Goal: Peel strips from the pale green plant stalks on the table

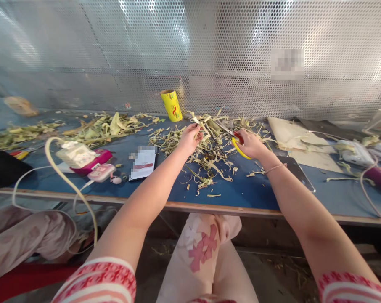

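My right hand is closed around the yellow-and-red handles of a pair of scissors, whose blades point up and left over the heap. Pinched in the fingers of my left hand is a pale dried plant stem; its far end reaches toward the scissor blades. Whether the blades touch it I cannot tell. Beneath both hands spreads a loose heap of dried plant pieces, with curled strips and small scraps scattered toward the table's front edge.
On the blue table, a phone lies left of the heap. A yellow cardboard tube stands behind it, by the perforated metal wall. A corded white-and-magenta device sits left; a dark tablet lies under my right forearm. Another person's leg shows left.
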The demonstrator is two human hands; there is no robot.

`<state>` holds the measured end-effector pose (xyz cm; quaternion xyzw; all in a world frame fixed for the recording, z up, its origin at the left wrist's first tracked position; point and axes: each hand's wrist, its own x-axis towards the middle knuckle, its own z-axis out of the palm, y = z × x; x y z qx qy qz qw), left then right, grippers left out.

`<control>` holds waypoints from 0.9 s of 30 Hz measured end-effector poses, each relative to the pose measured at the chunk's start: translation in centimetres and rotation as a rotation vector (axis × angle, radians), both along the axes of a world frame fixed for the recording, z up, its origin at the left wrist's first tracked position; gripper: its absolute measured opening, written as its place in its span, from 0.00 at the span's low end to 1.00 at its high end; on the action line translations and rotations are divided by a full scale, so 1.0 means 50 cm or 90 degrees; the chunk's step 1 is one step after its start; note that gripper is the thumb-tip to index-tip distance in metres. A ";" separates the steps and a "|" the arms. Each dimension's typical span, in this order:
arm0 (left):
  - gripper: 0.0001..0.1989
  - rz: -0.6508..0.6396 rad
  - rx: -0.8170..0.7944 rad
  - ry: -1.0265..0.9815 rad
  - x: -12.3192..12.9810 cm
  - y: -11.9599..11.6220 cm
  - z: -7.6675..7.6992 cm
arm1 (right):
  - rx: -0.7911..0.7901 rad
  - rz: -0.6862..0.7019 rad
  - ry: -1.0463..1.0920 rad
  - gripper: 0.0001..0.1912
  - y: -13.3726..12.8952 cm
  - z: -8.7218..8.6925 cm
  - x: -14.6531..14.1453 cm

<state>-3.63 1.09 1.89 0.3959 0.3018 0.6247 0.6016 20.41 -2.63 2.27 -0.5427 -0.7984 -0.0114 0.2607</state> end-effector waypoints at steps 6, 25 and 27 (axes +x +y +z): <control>0.04 -0.046 0.020 -0.006 0.001 0.005 -0.008 | -0.066 0.055 0.043 0.17 -0.013 0.002 -0.025; 0.08 -0.131 0.053 0.043 0.017 -0.019 -0.007 | -0.191 0.164 0.227 0.19 -0.034 0.006 -0.057; 0.08 -0.130 0.049 0.040 0.018 -0.021 -0.004 | -0.184 0.169 0.227 0.18 -0.031 0.003 -0.056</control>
